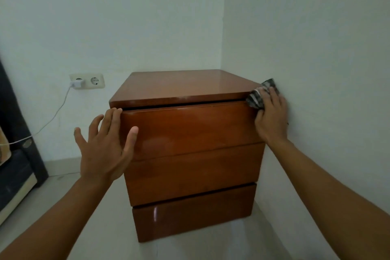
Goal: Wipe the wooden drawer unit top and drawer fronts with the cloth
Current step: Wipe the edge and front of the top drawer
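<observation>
A glossy brown wooden drawer unit (190, 133) with three drawer fronts stands in the corner of a room. Its flat top (181, 86) is bare. My right hand (272, 116) presses a dark patterned cloth (261, 93) against the unit's upper right front corner, where the top edge meets the top drawer. My left hand (105, 143) is spread open, fingers apart, with the fingertips against the left edge of the top drawer front. It holds nothing.
White walls close in behind and to the right of the unit. A double wall socket (87, 81) with a white charger and cable sits at the left. A dark piece of furniture (19, 154) stands at the far left on the pale floor.
</observation>
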Motion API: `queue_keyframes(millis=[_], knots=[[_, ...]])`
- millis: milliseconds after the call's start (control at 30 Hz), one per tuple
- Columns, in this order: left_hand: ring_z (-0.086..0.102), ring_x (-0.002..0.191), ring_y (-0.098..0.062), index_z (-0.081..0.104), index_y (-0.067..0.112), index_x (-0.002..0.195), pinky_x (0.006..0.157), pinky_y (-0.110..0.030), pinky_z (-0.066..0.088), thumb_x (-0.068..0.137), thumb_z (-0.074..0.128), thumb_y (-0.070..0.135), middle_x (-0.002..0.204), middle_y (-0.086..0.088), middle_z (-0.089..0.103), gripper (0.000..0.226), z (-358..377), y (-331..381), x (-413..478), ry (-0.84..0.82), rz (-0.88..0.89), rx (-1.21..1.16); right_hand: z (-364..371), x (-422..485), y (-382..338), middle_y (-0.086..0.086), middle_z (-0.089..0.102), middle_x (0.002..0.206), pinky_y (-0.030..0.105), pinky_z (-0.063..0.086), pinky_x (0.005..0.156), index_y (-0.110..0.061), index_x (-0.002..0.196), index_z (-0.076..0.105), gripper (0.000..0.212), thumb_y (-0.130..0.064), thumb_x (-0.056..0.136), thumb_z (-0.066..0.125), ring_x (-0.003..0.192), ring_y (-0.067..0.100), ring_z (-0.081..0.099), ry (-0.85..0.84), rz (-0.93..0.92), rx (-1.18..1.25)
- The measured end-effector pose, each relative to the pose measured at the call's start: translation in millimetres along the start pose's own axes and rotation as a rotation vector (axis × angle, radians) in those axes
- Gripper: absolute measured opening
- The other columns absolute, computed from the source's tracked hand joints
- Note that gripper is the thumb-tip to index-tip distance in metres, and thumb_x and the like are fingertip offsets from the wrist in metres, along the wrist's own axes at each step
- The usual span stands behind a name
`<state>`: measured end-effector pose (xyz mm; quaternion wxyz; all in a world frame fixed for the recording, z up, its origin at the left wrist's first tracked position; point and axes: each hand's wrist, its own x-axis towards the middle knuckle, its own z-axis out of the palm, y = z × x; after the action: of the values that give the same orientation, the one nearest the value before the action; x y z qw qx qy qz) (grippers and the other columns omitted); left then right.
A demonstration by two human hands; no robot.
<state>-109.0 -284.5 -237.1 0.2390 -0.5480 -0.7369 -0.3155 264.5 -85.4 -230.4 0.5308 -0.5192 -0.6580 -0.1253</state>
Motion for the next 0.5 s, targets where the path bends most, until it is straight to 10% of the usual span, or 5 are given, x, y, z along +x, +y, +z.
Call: queue_keyframes(millis=[333,500], knots=[[0.028,0.146,-0.031,0.032,0.018,0.153,0.112,-0.073,0.011,0.096,0.017,0.069,0.156,-0.008,0.040,0.078,-6,2,0,-0.008,0.014,0.014,35,-67,-12,0.003,0.001,0.168,0.041,0.019,0.119,-0.021,0.160,0.010,0.076,0.003,0.096,0.043,0.154,0.027,-0.001,0.016,0.280,0.198],[0.026,0.148,-0.031,0.029,0.021,0.154,0.112,-0.073,0.009,0.094,0.014,0.071,0.158,-0.006,0.036,0.080,-6,1,0,-0.020,0.012,0.015,53,-147,4,0.008,0.011,0.167,0.045,0.047,0.104,-0.016,0.159,0.013,0.075,0.001,0.095,0.048,0.142,0.036,0.038,-0.134,0.419,0.244]])
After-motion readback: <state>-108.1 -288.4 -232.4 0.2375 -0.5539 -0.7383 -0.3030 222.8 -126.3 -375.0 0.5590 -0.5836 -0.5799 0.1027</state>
